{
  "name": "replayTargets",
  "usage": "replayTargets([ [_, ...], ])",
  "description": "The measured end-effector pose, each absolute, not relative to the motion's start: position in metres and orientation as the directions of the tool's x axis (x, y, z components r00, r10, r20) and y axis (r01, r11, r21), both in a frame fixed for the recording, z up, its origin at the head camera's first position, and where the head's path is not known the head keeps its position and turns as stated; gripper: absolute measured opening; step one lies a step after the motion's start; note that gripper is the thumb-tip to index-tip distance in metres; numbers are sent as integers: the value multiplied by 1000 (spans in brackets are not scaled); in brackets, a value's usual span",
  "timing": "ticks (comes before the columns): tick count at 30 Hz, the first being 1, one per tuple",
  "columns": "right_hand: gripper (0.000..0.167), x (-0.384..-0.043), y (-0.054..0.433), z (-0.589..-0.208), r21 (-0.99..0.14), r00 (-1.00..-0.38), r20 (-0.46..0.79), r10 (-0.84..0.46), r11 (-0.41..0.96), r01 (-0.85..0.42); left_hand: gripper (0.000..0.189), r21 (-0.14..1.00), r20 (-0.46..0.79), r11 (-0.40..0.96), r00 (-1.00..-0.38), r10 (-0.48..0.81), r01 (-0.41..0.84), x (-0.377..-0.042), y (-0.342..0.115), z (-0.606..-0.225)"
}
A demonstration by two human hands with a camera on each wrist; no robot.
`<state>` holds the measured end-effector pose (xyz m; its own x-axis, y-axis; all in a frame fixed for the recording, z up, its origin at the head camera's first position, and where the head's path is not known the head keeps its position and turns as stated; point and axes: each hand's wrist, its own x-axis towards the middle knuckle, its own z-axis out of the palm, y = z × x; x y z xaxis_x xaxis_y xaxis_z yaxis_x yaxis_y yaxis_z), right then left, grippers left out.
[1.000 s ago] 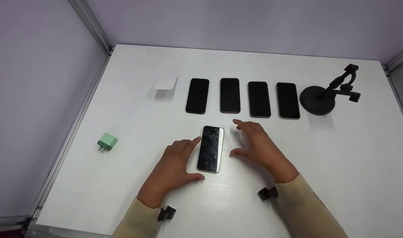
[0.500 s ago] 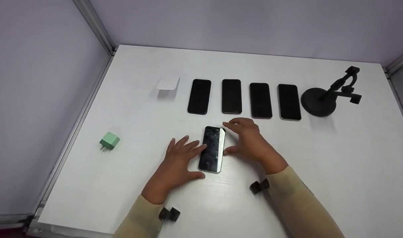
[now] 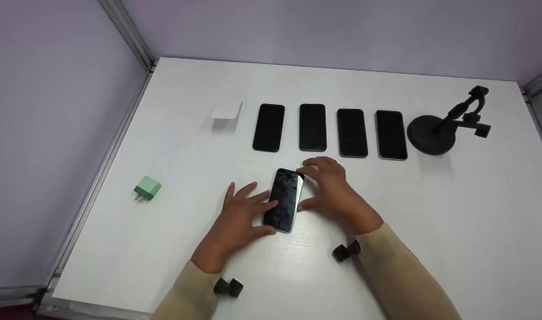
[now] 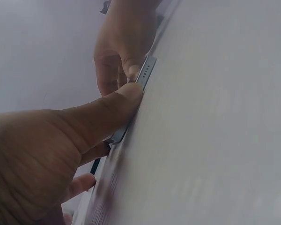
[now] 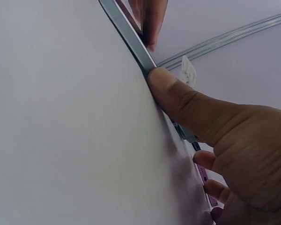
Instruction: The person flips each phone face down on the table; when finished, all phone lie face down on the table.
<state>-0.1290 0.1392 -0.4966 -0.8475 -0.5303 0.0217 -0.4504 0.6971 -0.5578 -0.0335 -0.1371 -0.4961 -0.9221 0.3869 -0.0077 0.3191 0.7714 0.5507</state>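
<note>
A smartphone (image 3: 285, 191) with a dark, glossy screen lies between both hands at the middle of the white table. My left hand (image 3: 240, 218) holds its lower left part, the thumb at the bottom edge and a finger over the left side of the screen. With thumb on the right side and index finger at the upper right corner, my right hand (image 3: 334, 189) grips it too. The left wrist view shows the left thumb against the phone's bottom edge (image 4: 148, 69), which has small speaker holes. In the right wrist view the right thumb presses the phone's side edge (image 5: 133, 40).
Several black-screened phones (image 3: 312, 128) lie in a row behind the hands. A black phone stand (image 3: 431, 134) with a round base is at the right. A white bent stand (image 3: 225, 111) stands at back left, a green plug adapter (image 3: 147, 188) at left.
My right hand has moved left onto the phone's right side. My left thumb and fingers have come onto its lower left. The phone has turned slightly and its screen reflection has narrowed.
</note>
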Motion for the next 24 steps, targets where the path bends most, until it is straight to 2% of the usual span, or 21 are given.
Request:
replayTargets([
  [10, 90, -125, 139, -499, -568, -864, 23, -504, 704, -426, 66, 572, -49, 766, -920, 389, 293, -35, -138, -494],
  [24, 82, -123, 138, -503, -552, -855, 57, -516, 697, -457, 67, 588, -38, 751, -916, 399, 302, -35, -141, -494],
])
